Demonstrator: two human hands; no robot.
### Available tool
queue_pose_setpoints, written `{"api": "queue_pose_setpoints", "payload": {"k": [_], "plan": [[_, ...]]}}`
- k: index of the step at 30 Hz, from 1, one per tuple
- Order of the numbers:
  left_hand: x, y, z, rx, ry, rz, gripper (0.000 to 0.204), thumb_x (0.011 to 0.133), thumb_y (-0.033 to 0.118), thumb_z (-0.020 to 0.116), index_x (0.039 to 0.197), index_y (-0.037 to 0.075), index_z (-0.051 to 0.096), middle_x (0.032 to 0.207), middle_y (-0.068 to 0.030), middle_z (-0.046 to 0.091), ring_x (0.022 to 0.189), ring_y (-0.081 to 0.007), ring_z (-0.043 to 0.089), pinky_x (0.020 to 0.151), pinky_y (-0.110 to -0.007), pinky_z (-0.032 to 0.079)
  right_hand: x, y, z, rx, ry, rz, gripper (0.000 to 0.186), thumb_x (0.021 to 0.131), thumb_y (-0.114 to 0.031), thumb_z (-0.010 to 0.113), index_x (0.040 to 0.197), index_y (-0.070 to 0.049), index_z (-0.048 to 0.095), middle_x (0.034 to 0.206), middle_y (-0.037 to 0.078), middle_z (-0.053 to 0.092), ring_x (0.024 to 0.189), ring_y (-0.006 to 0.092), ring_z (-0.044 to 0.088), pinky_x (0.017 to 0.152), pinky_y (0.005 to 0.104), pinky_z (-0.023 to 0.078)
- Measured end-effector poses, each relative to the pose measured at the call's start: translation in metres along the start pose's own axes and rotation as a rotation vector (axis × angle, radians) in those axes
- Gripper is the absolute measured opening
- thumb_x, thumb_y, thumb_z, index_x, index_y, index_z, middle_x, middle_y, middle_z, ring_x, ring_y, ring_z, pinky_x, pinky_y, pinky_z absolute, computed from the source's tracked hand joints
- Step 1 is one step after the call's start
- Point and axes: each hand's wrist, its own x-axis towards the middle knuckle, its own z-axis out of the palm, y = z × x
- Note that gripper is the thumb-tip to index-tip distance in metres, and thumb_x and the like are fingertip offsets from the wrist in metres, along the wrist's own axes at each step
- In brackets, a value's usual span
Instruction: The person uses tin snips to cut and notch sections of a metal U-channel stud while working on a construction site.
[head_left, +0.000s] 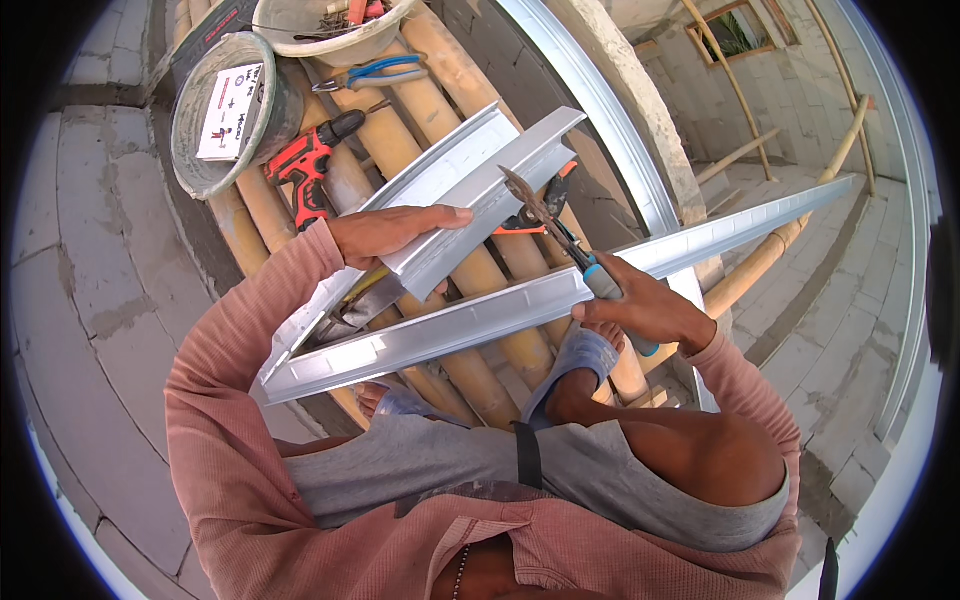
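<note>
Bamboo poles (522,347) beneath a short metal channel (480,222).
Right hand (652,302) grips snips (553,230), blades pointing forward-left against or just over the channel, which slants forward-right from the nearer left hand (392,232), gripping its left edge.

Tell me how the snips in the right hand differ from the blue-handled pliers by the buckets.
The snips are gripped in the right hand; the pliers lie unheld beside the pale bucket.
The snips' head points up and left in the picture; the pliers' head points left.
The snips' grips are light blue and grey; the pliers show a deeper blue.
Both are two-handled tools with metal heads.
</note>
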Motion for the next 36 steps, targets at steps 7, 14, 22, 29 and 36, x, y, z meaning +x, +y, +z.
{"api": "queue_pose_setpoints", "payload": {"k": [7, 14, 22, 29, 36], "plan": [[0.002, -0.004, -0.004, 0.010, -0.021, -0.019, 0.086, 0.098, 0.067, 0.055, 0.146, -0.004, 0.045, 0.113, -0.0190, 0.064, 0.092, -0.0242, 0.073, 0.078, -0.036, 0.061, 0.003, 0.008, 0.000, 0.030, -0.018, -0.008, 0.095, 0.084, -0.057, 0.074, 0.148, 0.008, 0.046, 0.146, 0.031, 0.051, 0.137, 0.0395, 0.049, 0.116, 0.0414, 0.038], [0.003, -0.010, -0.007, 0.009, -0.006, 0.017, 0.075, 0.102, 0.058, 0.055, 0.142, -0.005, 0.050, 0.115, -0.0216, 0.067, 0.095, -0.0278, 0.075, 0.080, -0.040, 0.063, 0.000, -0.003, -0.006, 0.174, -0.179, 0.029, 0.094, 0.089, -0.056, 0.072, 0.152, 0.006, 0.042, 0.147, 0.028, 0.053, 0.136, 0.0358, 0.052, 0.115, 0.0395, 0.040], [0.006, -0.013, -0.019, 0.303, -0.054, -0.028, 0.078, 0.099, 0.059, 0.059, 0.141, -0.007, 0.050, 0.116, -0.0230, 0.067, 0.097, -0.0270, 0.073, 0.085, -0.036, 0.059, -0.004, -0.003, -0.004, 0.203, -0.210, 0.111, 0.088, 0.088, -0.054, 0.074, 0.149, 0.005, 0.049, 0.141, 0.025, 0.060, 0.132, 0.0331, 0.056, 0.114, 0.0385, 0.040], [0.002, -0.006, -0.001, 0.472, -0.019, -0.009, 0.081, 0.094, 0.062, 0.062, 0.133, -0.009, 0.057, 0.109, -0.0157, 0.068, 0.100, -0.0235, 0.062, 0.092, -0.033, 0.050, -0.004, 0.011, 0.005, 0.303, -0.194, 0.196, 0.079, 0.084, -0.045, 0.079, 0.141, 0.005, 0.057, 0.130, 0.018, 0.067, 0.124, 0.0269, 0.059, 0.108, 0.0356, 0.043], [0.000, -0.008, 0.012, 0.436, -0.038, 0.072, 0.073, 0.095, 0.057, 0.064, 0.132, -0.005, 0.057, 0.109, -0.0152, 0.068, 0.100, -0.0200, 0.063, 0.089, -0.032, 0.051, -0.006, 0.022, 0.012, 0.347, -0.159, 0.206, 0.072, 0.085, -0.046, 0.078, 0.136, 0.002, 0.061, 0.125, 0.015, 0.068, 0.119, 0.0244, 0.060, 0.105, 0.0361, 0.044]]}}
